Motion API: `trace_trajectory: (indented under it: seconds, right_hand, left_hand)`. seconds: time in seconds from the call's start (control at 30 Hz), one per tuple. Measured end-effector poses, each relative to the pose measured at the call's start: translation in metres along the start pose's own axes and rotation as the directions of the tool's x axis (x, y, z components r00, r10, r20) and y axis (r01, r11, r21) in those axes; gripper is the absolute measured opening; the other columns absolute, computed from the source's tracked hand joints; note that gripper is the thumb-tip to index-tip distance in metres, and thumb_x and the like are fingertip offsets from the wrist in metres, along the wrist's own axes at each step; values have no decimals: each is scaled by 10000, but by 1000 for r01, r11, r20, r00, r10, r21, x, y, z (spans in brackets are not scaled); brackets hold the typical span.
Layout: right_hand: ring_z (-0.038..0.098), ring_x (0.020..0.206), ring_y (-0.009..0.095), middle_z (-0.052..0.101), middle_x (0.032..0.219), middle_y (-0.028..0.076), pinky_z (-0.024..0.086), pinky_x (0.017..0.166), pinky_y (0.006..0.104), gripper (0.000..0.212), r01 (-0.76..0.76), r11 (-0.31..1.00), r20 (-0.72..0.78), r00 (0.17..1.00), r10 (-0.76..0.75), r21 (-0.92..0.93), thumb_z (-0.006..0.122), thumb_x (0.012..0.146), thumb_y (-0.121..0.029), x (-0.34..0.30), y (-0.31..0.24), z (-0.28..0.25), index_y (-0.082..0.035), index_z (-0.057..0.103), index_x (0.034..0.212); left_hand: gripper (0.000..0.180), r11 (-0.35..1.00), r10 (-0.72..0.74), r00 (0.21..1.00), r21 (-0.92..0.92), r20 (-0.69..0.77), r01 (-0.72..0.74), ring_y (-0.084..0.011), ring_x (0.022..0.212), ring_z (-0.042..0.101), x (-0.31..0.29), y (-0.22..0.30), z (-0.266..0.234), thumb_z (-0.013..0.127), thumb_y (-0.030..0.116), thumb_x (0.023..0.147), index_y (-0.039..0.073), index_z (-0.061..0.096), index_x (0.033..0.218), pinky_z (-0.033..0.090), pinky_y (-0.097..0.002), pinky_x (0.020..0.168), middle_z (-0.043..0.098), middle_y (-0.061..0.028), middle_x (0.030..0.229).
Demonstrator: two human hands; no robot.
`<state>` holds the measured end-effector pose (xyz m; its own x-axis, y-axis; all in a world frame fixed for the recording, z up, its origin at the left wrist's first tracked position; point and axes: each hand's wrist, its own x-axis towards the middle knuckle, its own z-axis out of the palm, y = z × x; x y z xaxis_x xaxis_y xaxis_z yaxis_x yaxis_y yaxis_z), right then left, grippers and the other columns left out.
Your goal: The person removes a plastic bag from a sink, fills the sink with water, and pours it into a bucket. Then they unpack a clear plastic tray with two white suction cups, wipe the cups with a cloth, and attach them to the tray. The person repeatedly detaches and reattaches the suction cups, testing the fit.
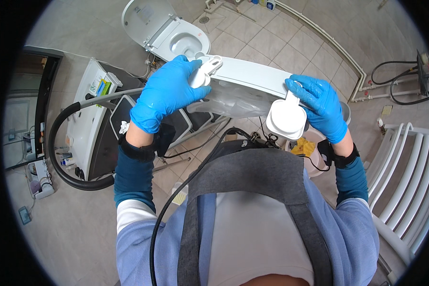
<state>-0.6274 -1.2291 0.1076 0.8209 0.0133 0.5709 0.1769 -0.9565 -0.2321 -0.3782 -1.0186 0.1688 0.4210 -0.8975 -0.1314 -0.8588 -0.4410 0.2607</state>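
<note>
Between my hands hangs a long white plastic piece (257, 74) with a smooth bar-like edge and a clear plastic section (236, 100) below it. My left hand (169, 90), in a blue glove, is closed round its left end beside a small white hinged fitting (205, 71). At the other end my right hand (321, 107), also gloved in blue, grips the edge. Under its fingers a white round cup-like part (287, 119) hangs on a short tab. The gloves hide part of both ends.
Ahead stands a white toilet (186, 45) with its lid up. To the left are a washbasin counter (81, 128) and a thick black hose (55, 152). A bucket (317, 164) with a yellow cloth (303, 147) is near my right forearm. A white towel radiator (400, 176) lines the right wall.
</note>
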Motion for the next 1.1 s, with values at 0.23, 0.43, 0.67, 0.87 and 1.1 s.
trace_trajectory:
  seconds: [0.23, 0.43, 0.67, 0.87, 1.1]
  right_hand:
    - [644, 867, 294, 636, 1072, 126, 524, 693, 343, 503, -8, 1000, 12, 1000, 8, 23, 695, 698, -44, -5, 2, 7, -105, 583, 1185]
    - [618, 974, 312, 623, 1139, 134, 491, 818, 361, 496, -100, 990, 63, 994, 94, 95, 688, 734, -194, -17, 10, 15, -83, 596, 1208]
    - [612, 1007, 294, 620, 1163, 115, 479, 853, 365, 467, -136, 978, 69, 990, 127, 159, 670, 764, -204, -22, 7, 19, -97, 599, 1214]
    - [611, 1010, 297, 617, 1166, 117, 481, 837, 366, 468, -108, 983, 77, 992, 97, 151, 659, 772, -216, -19, 3, 19, -100, 591, 1220]
    - [634, 937, 297, 629, 1115, 116, 521, 753, 358, 462, -69, 994, 34, 997, 67, 88, 685, 731, -123, -14, -1, 19, -122, 596, 1184]
  left_hand:
    - [564, 994, -76, 993, -76, 87, 83, -318, 904, 634, 10, 3, 1, 692, 419, 734, 47, 623, 1152, 490, -377, 802, 648, -187, 997]
    - [570, 989, -85, 981, -106, 175, 105, -293, 858, 654, 9, -2, -2, 695, 435, 729, 53, 631, 1147, 496, -366, 776, 666, -189, 949]
    - [596, 976, -72, 993, -197, 91, 89, -229, 763, 669, 5, -4, -2, 701, 460, 738, 75, 621, 1185, 503, -339, 737, 692, -134, 804]
    - [602, 955, -127, 970, -238, 209, 176, -240, 823, 658, 4, -2, -11, 709, 461, 732, 85, 616, 1193, 503, -349, 758, 683, -157, 917]
    - [596, 996, -85, 990, -24, 116, 88, -300, 852, 642, -9, 12, -6, 719, 461, 702, 97, 632, 1166, 500, -373, 767, 652, -185, 949]
